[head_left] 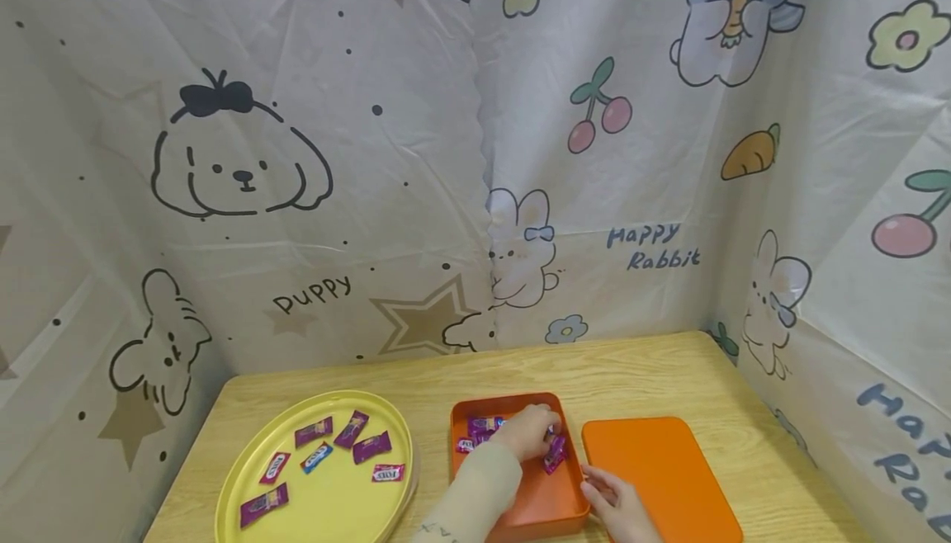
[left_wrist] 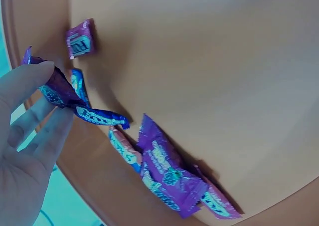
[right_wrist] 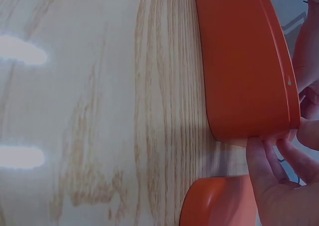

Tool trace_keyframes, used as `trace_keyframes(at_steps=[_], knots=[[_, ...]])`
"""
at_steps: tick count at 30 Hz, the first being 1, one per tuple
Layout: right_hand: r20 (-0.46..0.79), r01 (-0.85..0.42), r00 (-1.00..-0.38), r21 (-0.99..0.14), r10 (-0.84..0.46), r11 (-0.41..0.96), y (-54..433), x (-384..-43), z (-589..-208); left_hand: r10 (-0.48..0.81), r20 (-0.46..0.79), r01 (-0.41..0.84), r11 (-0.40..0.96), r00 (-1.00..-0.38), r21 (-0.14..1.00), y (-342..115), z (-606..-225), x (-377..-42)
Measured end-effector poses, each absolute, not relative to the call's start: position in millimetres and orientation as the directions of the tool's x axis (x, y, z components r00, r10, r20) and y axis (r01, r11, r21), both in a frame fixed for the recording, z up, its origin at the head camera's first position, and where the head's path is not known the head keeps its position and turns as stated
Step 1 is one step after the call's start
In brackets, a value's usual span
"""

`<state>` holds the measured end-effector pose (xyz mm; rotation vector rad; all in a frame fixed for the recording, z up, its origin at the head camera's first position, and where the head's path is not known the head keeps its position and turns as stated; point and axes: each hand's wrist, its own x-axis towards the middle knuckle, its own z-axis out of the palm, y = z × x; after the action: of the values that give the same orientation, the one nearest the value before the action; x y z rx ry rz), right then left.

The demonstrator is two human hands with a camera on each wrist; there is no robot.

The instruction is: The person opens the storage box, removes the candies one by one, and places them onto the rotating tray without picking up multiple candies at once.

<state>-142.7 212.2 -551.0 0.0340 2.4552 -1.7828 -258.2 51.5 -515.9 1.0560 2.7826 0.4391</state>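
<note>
Over the far part of an orange-red box (head_left: 537,500), my left hand (head_left: 529,432) reaches down among wrapped candies. In the left wrist view its thumb and fingers pinch a purple-wrapped candy (left_wrist: 58,88), and a blue-wrapped candy (left_wrist: 101,117) sits against its lower end. Other candies lie below, among them a large purple packet (left_wrist: 167,168), while a small pink-purple candy (left_wrist: 79,40) lies near the box's edge. My right hand (head_left: 615,503) holds the box's right side wall, fingers (right_wrist: 260,163) against the outside and thumb at the rim.
A round yellow tray (head_left: 327,518) on the left carries several purple, pink and blue candies. To the right of the box lies a flat orange lid (head_left: 661,460) on the wooden table (head_left: 773,436). Printed curtains (head_left: 416,155) hang behind and at both sides.
</note>
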Motion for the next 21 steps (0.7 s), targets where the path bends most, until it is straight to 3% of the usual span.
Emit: trace_keyframes(at_steps=[12,21], knots=[[-0.102,0.083,-0.994,-0.94,-0.039,0.332,213.5,-144.3,-552.9,0.681,0.041,0.643,0.668,-0.731,0.375,42.4,-493.2,-256.6],[-0.125,0.104,-0.991,-0.935,-0.041,0.34,213.5,-145.5,-553.4,0.669,0.138,0.67,0.662,-0.731,0.336,16.0,-475.9,-257.2]])
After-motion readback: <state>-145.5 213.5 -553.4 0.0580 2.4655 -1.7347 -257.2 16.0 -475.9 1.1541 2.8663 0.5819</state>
